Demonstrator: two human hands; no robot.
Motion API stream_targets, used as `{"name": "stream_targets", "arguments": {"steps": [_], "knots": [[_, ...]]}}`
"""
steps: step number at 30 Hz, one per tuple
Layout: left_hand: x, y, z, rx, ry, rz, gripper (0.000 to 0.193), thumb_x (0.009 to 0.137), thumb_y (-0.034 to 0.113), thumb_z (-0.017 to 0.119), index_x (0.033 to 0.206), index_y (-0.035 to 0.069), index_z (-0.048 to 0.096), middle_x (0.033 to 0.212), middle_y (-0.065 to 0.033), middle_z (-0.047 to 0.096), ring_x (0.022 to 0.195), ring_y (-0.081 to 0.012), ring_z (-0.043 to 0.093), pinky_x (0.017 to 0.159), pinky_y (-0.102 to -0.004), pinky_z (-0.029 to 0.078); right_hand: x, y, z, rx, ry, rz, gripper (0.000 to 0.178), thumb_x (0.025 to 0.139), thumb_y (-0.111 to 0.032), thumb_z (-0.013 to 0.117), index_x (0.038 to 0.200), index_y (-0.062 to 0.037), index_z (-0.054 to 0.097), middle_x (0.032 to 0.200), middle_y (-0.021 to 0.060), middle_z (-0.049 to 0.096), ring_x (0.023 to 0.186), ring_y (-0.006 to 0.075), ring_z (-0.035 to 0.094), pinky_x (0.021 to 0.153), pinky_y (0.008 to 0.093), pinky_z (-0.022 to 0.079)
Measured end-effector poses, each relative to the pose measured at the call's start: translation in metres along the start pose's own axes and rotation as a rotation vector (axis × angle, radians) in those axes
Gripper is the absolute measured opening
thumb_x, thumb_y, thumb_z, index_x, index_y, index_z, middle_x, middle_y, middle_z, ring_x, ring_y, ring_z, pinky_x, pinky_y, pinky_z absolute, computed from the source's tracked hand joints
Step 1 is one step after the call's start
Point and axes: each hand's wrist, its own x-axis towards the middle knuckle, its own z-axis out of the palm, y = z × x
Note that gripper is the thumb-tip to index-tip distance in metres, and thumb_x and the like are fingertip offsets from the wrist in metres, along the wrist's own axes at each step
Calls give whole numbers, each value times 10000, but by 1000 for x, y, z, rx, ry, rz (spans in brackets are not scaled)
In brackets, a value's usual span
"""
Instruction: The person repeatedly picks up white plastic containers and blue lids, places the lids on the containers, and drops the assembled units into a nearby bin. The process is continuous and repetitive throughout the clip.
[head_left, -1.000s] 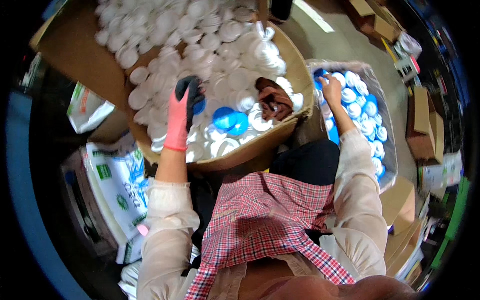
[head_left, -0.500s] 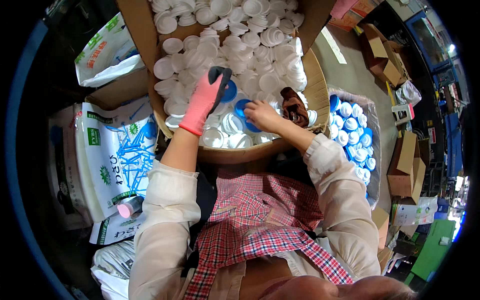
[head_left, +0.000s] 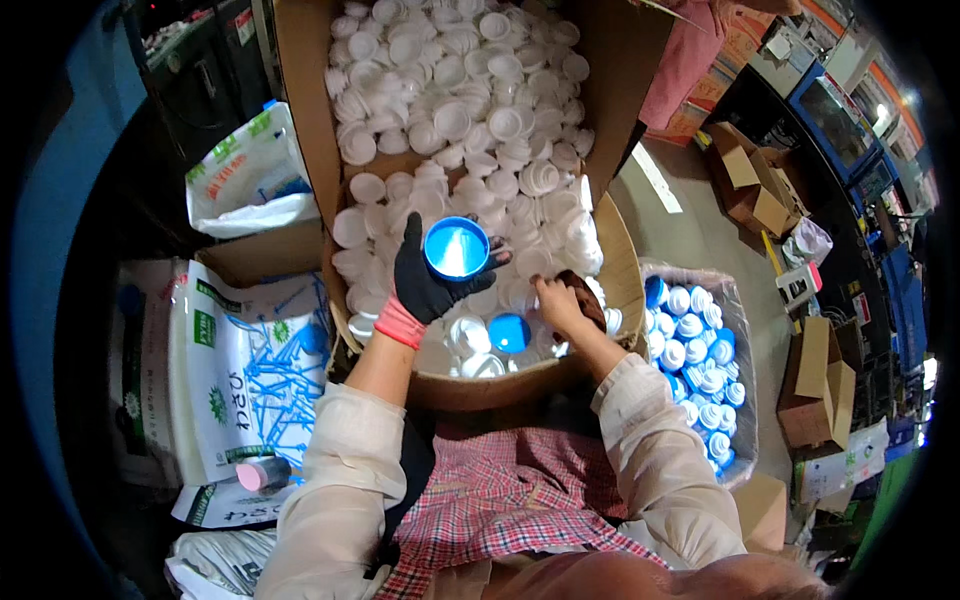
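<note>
A round blue cap (head_left: 456, 247), its hollow side up and shiny, rests in the upturned palm of my left hand (head_left: 424, 288). That hand wears a pink glove with a black palm, and its fingers curl around the cap's edge. My bare right hand (head_left: 557, 303) is closed at a crumpled brown cloth (head_left: 591, 300), fingertips on its near edge; part of the cloth is hidden behind the hand. Between my hands, a second blue cap (head_left: 509, 333) lies on the white caps (head_left: 483, 366) heaped in the cardboard box (head_left: 625, 245).
More white caps (head_left: 450, 120) fill the box's far part. At right stands a lined bin (head_left: 742, 400) of blue-and-white caps. Blue stick-like pieces (head_left: 275, 385) lie on white printed sacking at left, near a pink-ended cylinder (head_left: 262, 473). Open cartons (head_left: 815, 385) stand farther right.
My left hand has turned palm up and now bears a blue cap. My right hand has left the other blue cap and moved right to the brown cloth. The view has shifted slightly.
</note>
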Motion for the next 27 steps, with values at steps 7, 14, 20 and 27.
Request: {"name": "stream_targets", "arguments": {"steps": [7,14,20,27], "knots": [[10,1,-2,177,-52,41,779,882,684,436,1422,125,378,1432,-256,400,1257,-474,454,872,-565,506,-2,2,-36,460,95,53,612,710,-195,767,1256,-87,514,1143,181,559,1082,348,561,886,437,483],[17,-27,12,258,-67,363,648,809,41,585,1418,130,379,1332,-152,498,1334,-342,404,1090,-563,323,-60,-37,-147,928,169,-459,592,718,-121,766,1273,-81,564,1372,125,412,1227,273,470,1012,381,420],[23,-48,5,210,-141,173,614,883,231,548,1451,120,344,1464,-203,375,1378,-411,317,1131,-542,263,-64,-43,-154,789,175,-765,586,782,-164,710,1323,-72,504,1424,155,423,1252,341,460,1052,403,374],[29,-45,-18,563,48,-177,751,979,605,264,1429,10,354,1438,-166,430,1328,-310,412,1136,-422,287,-77,-25,-169,734,-47,-768,613,713,-133,726,1291,-47,541,1379,140,470,1269,326,447,1061,381,368]]}}
